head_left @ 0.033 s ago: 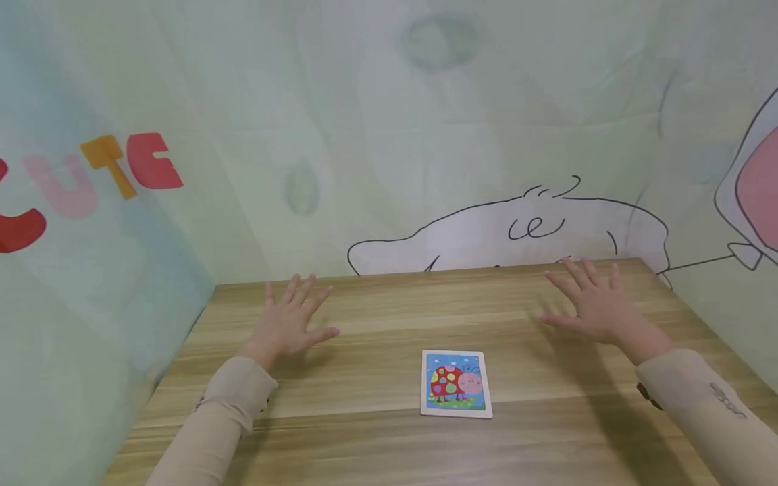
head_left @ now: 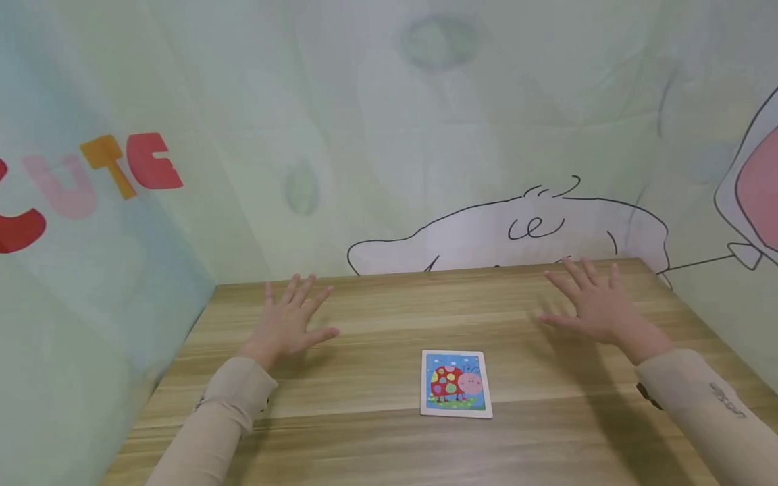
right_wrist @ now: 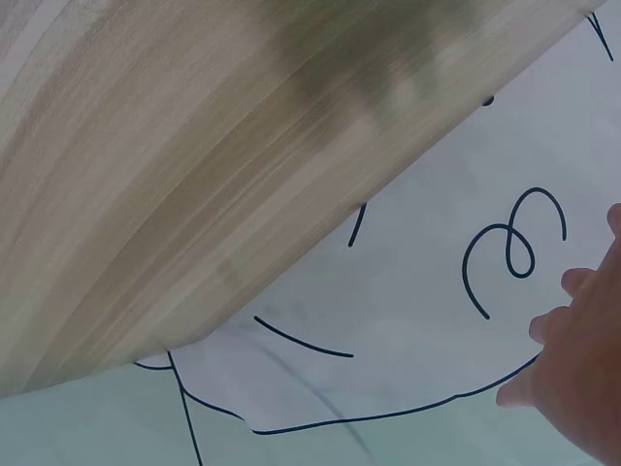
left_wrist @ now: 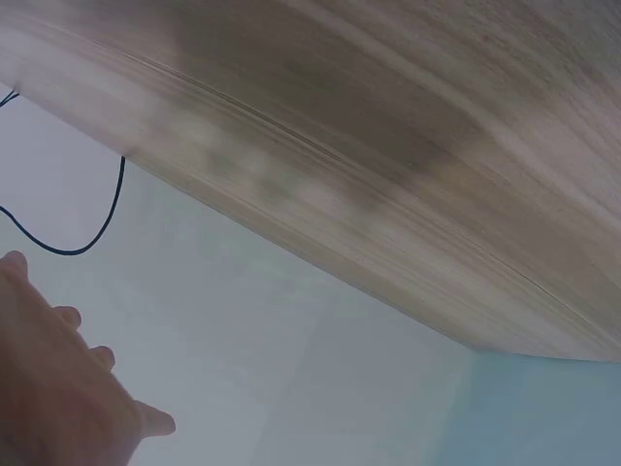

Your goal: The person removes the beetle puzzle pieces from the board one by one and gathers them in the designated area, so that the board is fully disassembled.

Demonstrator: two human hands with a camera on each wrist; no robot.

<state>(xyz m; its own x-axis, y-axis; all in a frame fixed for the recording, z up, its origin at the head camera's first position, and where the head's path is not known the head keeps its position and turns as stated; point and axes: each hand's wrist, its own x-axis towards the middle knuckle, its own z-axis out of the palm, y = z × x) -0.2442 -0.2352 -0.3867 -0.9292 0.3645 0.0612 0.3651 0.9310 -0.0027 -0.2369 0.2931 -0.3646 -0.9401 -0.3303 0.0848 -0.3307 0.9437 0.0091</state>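
Between the two hands, a small white-bordered picture puzzle (head_left: 456, 384) lies flat on the wooden table (head_left: 365, 445); it shows a red ladybug with coloured spots on a blue ground. My left hand (head_left: 288, 327) is spread above the table to the left of the puzzle, holding nothing. To the right of the puzzle, my right hand (head_left: 598, 310) is likewise spread with fingers apart, a shadow on the wood below it. Each wrist view catches its own hand at the edge, the left hand (left_wrist: 63, 379) at lower left and the right hand (right_wrist: 582, 359) at lower right.
A pale printed cloth (head_left: 365, 135) hangs behind the table's far edge, with a line-drawn animal and a pink balloon. Another cloth side (head_left: 73, 304) with coloured letters runs along the left. Beige sleeves (head_left: 213, 418) cover both forearms.
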